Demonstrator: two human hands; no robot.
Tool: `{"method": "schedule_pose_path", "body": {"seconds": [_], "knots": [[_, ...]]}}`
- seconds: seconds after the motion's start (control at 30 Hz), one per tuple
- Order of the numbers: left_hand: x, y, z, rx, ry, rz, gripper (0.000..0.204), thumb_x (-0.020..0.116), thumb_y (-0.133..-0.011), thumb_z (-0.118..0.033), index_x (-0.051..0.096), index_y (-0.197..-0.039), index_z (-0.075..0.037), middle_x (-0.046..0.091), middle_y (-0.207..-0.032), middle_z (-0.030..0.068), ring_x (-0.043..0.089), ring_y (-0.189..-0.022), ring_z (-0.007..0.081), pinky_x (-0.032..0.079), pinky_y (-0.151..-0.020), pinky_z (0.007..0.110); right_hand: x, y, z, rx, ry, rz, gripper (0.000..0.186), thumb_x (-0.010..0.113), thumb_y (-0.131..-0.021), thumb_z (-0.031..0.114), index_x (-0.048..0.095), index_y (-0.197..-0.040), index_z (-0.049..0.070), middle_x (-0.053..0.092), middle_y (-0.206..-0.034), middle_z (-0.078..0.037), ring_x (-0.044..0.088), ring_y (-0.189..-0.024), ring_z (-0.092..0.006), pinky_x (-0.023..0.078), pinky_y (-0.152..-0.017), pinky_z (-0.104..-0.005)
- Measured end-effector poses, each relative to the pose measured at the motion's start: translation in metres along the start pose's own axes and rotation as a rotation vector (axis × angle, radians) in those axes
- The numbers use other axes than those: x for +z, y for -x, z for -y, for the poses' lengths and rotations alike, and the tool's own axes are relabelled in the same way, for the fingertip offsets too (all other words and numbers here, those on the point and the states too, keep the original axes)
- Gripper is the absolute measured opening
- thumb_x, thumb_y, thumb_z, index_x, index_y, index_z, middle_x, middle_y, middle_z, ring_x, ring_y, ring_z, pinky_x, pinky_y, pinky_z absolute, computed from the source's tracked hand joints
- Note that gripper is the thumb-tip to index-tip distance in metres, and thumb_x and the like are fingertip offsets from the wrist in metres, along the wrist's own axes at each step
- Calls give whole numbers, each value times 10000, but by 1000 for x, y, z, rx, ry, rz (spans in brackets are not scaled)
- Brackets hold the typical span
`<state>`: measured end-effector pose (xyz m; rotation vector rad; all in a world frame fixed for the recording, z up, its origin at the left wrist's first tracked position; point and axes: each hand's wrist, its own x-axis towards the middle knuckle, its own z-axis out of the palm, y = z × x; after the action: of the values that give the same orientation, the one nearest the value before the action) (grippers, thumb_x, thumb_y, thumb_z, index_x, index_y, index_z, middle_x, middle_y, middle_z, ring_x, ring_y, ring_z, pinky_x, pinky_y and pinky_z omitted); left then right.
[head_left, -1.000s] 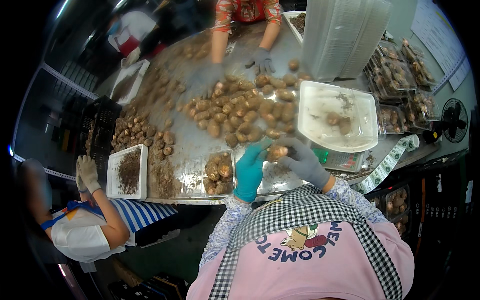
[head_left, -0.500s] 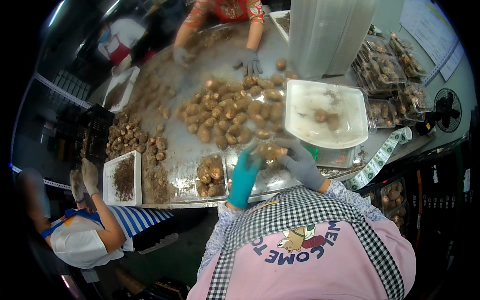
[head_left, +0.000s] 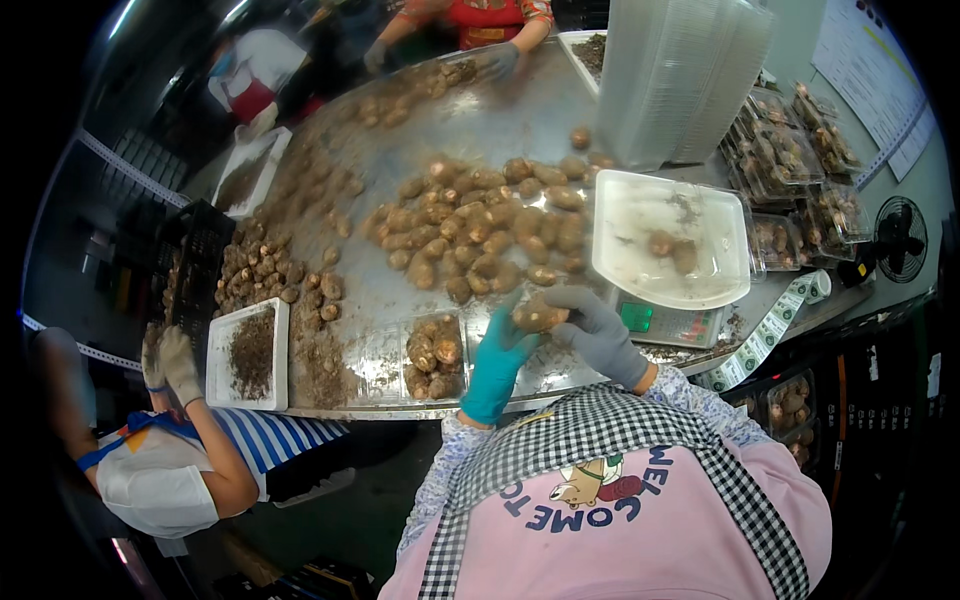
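Co-worker's hand (head_left: 498,62) has drawn back; both hands (head_left: 502,352) (head_left: 606,338) hold 1 tuber (head_left: 538,317).

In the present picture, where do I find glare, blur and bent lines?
Head view: glare whitens patches of the metal table; head view: the opposite co-worker's left glove looks smeared, and two tubers in the white tray look soft; head view: fisheye distortion curves the table's near edge, and the corners go black.

Left side dim; glare on table (head_left: 465,115) (patchy); rim black.
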<state>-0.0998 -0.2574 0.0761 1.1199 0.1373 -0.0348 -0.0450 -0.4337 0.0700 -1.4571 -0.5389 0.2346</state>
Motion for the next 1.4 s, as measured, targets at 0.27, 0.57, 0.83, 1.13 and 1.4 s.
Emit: {"method": "schedule_pose_path", "body": {"seconds": [0.27, 0.57, 0.83, 1.13, 1.4], "knots": [[4, -7, 3, 86, -284, 51, 513, 628, -880, 1, 483, -1372, -21, 526, -1343, 114, 524, -1213, 212, 475, -985, 318, -12, -22, 25, -347, 385, 59, 258, 756, -760, 143, 710, -1004, 72, 615, -1076, -79, 576, -1005, -238, 467, -862, -354], [-6, 5, -2, 129, -311, 52, 589, 671, -893, -101, 423, -1423, -34, 441, -1447, 103, 464, -1288, 210, 470, -1013, 340, -22, -21, -5, 298, 227, -75, 223, 670, -883, 226, 664, -975, 23, 660, -929, -100, 608, -822, -141, 487, -728, -288], [0, -1, 8, 90, -347, 85, 523, 657, -891, -205, 475, -1357, -52, 489, -1337, 88, 472, -1238, 204, 444, -1002, 340, -12, -5, 3, -40, 66, 18, 243, 696, -842, 119, 670, -1056, 8, 646, -1065, -87, 587, -965, -164, 478, -837, -301], [6, 1, 0, 11, 323, 71, 615, 650, -922, -333, 413, -1371, 14, 561, -1229, 131, 574, -1102, 224, 480, -994, 365, -33, -12, -26, 456, 436, 9, 354, 566, -928, 328, 662, -894, -10, 646, -799, -152, 604, -709, -287, 473, -668, -376], [-26, 19, 19, -135, 314, -123, 375, 544, -986, -246, 528, -1282, -15, 573, -1182, 86, 572, -1068, 180, 489, -936, 326, 5, -1, -28, 112, 591, 178, 248, 612, -866, 202, 664, -1040, 34, 583, -1275, -161, 576, -1120, -366, 458, -969, -417]]}}
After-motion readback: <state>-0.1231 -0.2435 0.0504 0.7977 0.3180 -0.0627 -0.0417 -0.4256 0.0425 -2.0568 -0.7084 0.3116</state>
